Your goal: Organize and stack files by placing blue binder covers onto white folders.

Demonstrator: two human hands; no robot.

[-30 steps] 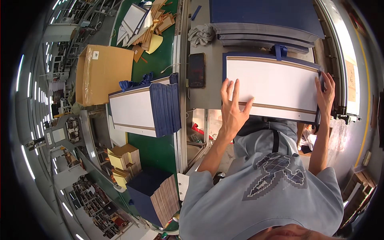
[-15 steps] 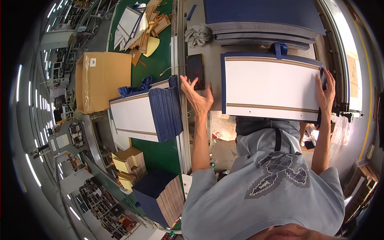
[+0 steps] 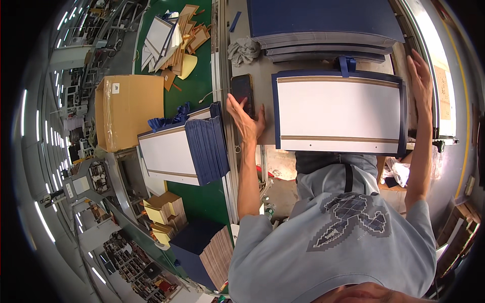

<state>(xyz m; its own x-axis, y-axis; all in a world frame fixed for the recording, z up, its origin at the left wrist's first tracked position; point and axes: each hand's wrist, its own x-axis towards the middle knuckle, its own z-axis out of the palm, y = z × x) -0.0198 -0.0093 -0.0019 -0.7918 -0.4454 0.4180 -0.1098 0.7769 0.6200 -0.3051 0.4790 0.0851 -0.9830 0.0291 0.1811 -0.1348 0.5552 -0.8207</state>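
A white rectangular panel with brown strips (image 3: 339, 108) and dark blue borders lies flat on the grey table before me, a blue ribbon (image 3: 345, 65) at its far edge. My left hand (image 3: 247, 121) hovers left of the panel with fingers apart, holding nothing, beside a dark phone (image 3: 242, 88). Past the panel's right end, my right hand (image 3: 420, 81) is raised off it, fingers extended and holding nothing, near the machine rail at the table's right side.
Behind the panel is a stack of large dark blue boards (image 3: 323, 22). A crumpled grey cloth (image 3: 243, 51) sits at the table's far left. On the green bench are stacked blue-edged panels (image 3: 207, 146), a cardboard box (image 3: 132, 108), a blue block-like stack (image 3: 202, 252) and board scraps (image 3: 187, 40).
My right hand has left the panel's right edge and moved away, farther and to the right. The panel's right blue border now lies in plain sight. My left hand stays open.
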